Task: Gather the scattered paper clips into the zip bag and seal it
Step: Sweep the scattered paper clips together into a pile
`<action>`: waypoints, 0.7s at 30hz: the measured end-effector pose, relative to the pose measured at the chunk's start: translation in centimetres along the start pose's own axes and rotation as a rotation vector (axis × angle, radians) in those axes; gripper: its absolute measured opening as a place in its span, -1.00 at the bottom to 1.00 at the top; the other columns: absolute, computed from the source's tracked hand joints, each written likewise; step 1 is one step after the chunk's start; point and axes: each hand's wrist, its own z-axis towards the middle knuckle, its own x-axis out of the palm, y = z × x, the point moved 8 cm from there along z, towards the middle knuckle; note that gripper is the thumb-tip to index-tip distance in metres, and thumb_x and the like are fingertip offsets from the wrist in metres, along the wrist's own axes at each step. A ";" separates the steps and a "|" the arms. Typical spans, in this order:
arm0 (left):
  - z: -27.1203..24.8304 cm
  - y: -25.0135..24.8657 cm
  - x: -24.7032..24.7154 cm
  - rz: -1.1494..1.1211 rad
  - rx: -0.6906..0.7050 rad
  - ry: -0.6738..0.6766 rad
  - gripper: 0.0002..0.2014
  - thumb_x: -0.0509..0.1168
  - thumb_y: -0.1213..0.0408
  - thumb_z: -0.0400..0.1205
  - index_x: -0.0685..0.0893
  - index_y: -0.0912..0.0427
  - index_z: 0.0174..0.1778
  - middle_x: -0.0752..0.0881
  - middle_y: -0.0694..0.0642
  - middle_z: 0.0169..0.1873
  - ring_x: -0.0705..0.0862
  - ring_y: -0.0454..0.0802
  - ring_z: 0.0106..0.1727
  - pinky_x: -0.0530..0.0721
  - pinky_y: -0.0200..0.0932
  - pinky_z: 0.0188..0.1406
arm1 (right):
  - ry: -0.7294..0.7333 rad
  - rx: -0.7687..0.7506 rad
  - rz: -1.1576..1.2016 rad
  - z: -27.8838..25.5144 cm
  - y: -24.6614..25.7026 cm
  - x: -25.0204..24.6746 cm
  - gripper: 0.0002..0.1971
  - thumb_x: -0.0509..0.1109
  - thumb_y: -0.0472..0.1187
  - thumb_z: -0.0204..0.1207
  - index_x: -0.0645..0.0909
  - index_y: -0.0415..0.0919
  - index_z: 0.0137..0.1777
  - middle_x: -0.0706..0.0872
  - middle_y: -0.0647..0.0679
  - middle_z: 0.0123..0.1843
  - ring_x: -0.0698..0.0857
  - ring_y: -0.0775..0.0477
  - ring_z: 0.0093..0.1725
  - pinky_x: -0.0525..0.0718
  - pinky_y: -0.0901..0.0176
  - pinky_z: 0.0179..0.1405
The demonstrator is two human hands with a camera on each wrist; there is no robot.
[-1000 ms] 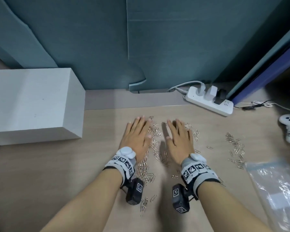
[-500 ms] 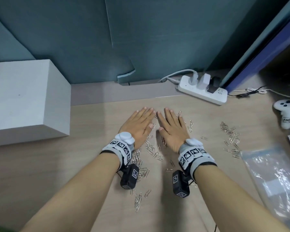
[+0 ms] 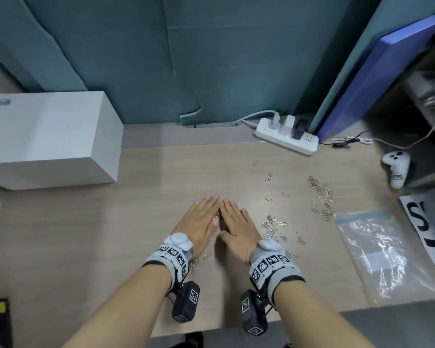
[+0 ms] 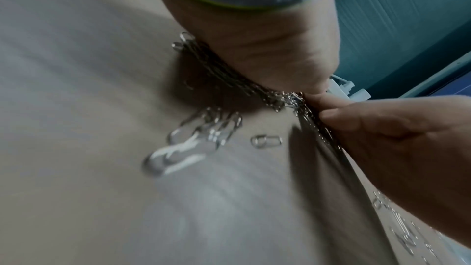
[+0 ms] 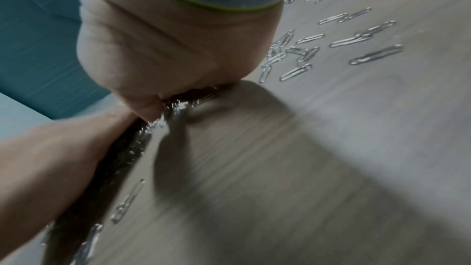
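Note:
My left hand (image 3: 199, 222) and right hand (image 3: 236, 227) lie flat on the wooden desk, fingers straight, fingertips almost touching in a wedge. A heap of silver paper clips (image 3: 216, 218) is squeezed between the two palms; both wrist views show this heap (image 4: 288, 98) (image 5: 178, 104) bunched under the hands' edges. More loose clips (image 3: 271, 226) lie just right of my right hand, and another group of clips (image 3: 320, 194) sits further right. The clear zip bag (image 3: 377, 249) lies flat at the desk's right, apart from both hands.
A white box (image 3: 50, 139) stands at the back left. A white power strip (image 3: 286, 136) with plugs sits at the back, a white controller (image 3: 396, 168) at the far right. A printed sheet (image 3: 422, 222) lies beside the bag. The desk's front edge (image 3: 211, 330) runs below my wrists.
Both hands have swept toward me and closed together, pushing the clips between them into a tight heap. Clips further right were left behind.

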 end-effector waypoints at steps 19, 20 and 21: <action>-5.0 -2.6 2.9 0.238 -0.368 -0.180 -0.13 -0.16 -0.50 0.64 -0.18 -0.11 0.79 -0.10 0.07 0.80 -0.17 0.09 0.80 -0.06 0.24 0.76 | -0.385 0.433 -0.098 -9.8 -9.5 0.7 -0.32 -0.25 0.12 0.71 -0.40 0.06 0.78 -0.39 -0.05 0.81 -0.40 -0.05 0.78 -0.31 -0.32 0.75; -4.4 -2.8 2.8 0.238 -0.346 -0.190 -0.15 -0.15 -0.47 0.67 -0.14 -0.08 0.80 -0.07 0.07 0.80 -0.15 0.09 0.80 -0.05 0.21 0.76 | -0.388 0.400 -0.110 -9.2 -8.9 0.6 -0.31 -0.24 0.11 0.71 -0.38 0.03 0.78 -0.38 -0.05 0.82 -0.40 -0.04 0.78 -0.31 -0.31 0.75; -3.5 -2.9 2.8 0.232 -0.326 -0.188 -0.17 -0.14 -0.43 0.69 -0.13 -0.07 0.80 -0.06 0.06 0.80 -0.14 0.08 0.80 -0.04 0.18 0.77 | -0.381 0.373 -0.118 -8.3 -8.6 0.5 -0.31 -0.22 0.10 0.72 -0.37 0.00 0.79 -0.37 -0.05 0.82 -0.40 -0.04 0.78 -0.32 -0.30 0.75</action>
